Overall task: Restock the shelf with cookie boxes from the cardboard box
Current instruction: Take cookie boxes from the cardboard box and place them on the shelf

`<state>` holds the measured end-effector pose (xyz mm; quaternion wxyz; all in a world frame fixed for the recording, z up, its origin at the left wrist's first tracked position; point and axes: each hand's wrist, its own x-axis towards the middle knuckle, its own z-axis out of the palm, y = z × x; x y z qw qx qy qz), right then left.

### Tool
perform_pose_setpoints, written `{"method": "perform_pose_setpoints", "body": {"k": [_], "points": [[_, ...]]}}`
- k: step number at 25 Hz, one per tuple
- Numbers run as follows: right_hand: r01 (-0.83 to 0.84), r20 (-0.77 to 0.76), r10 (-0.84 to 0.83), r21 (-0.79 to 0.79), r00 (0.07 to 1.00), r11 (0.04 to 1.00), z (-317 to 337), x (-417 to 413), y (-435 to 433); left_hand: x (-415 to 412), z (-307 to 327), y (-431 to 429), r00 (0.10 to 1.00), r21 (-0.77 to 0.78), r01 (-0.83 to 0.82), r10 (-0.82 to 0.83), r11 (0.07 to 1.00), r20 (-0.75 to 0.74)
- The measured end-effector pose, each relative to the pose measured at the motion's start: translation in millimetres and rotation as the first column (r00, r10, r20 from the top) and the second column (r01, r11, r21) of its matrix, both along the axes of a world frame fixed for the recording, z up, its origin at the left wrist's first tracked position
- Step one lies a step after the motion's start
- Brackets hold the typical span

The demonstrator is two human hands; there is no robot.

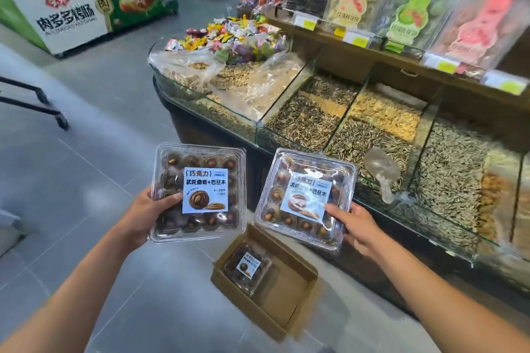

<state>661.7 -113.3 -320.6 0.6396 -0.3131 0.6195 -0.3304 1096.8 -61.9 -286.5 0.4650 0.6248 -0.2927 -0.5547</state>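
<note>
My left hand (146, 213) grips a clear plastic cookie box (198, 192) with a blue-white label, held flat in front of me. A second, identical cookie box (305, 199) is held by its lower right corner in my right hand (357, 228), tilted slightly. Both hover above the open cardboard box (286, 304) on the floor, which holds one more cookie box (248, 268) in its left part. The wooden shelf (401, 57) with upright snack packs runs along the upper right.
Glass bins of sunflower seeds (309, 120) and nuts, with a clear scoop (383, 172), stand to the right below the shelf. Wrapped candies (229, 34) fill the far bin. Freezer chests (71, 6) stand at the back left. A cart's black frame (37, 106) is at the left.
</note>
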Motion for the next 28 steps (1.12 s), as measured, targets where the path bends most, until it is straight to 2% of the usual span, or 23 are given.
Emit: {"method": "perform_pose_setpoints", "body": {"k": [6, 13, 15, 18, 23, 28], "points": [[0.082, 0.0, -0.082, -0.107, 0.997, 0.991, 57.9, -86.0, -3.7, -93.4, 18.8, -39.4, 0.995, -0.024, 0.092, -0.091, 0.995, 0.028], [0.131, -0.002, -0.134, -0.199, 0.991, 0.971, 124.8, -251.9, -0.5, -261.7, 45.5, -78.3, 0.98, -0.119, 0.194, -0.197, 0.974, -0.01], [0.127, -0.02, -0.138, -0.277, 0.99, 0.952, 141.5, -297.5, 3.4, -308.7, 50.0, -88.1, 0.973, -0.14, 0.223, -0.229, 0.965, -0.027], [0.16, -0.105, -0.202, -0.314, 0.974, 0.936, 158.5, -364.5, 3.5, -378.6, 59.6, -105.8, 0.957, -0.173, 0.278, -0.288, 0.945, -0.034], [0.269, -0.097, -0.317, -0.338, 0.943, 0.902, 171.6, -450.6, -8.4, -467.7, 76.1, -151.5, 0.898, -0.201, 0.43, -0.44, 0.88, -0.004], [0.349, -0.072, -0.401, -0.374, 0.913, 0.86, 178.2, -507.3, -44.1, -529.3, 76.4, -227.9, 0.861, -0.181, 0.501, -0.508, 0.846, 0.008]]}}
